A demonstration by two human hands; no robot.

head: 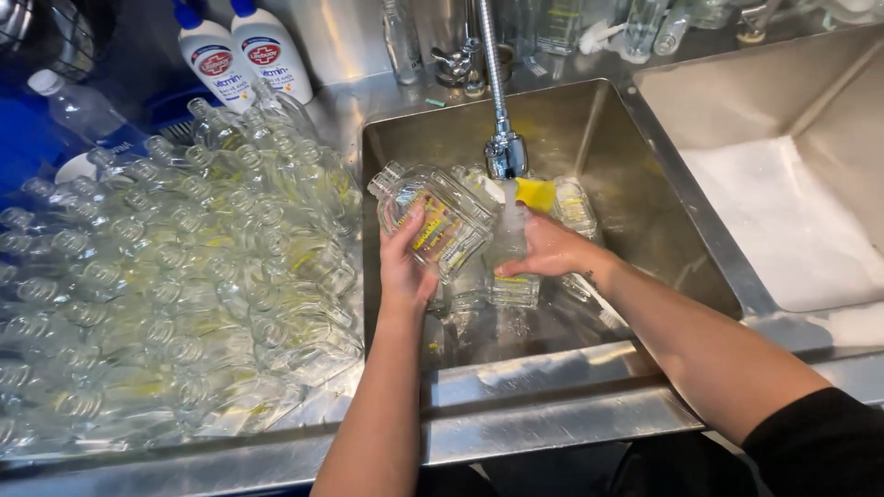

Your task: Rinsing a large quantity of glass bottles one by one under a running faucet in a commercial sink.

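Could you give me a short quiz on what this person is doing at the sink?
1. True or false: water runs from the faucet.
2. What does the left hand hold?
A. a yellow sponge
B. a clear flat glass bottle
C. a white soap bottle
3. What lies piled left of the steel sink?

Key:
1. True.
2. B; the right hand holds another clear bottle under the stream.
3. Many clear glass bottles.

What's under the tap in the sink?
Under the tap, the right hand holds a bottle in the stream; a yellow sponge behind. The sink floor beneath is covered.
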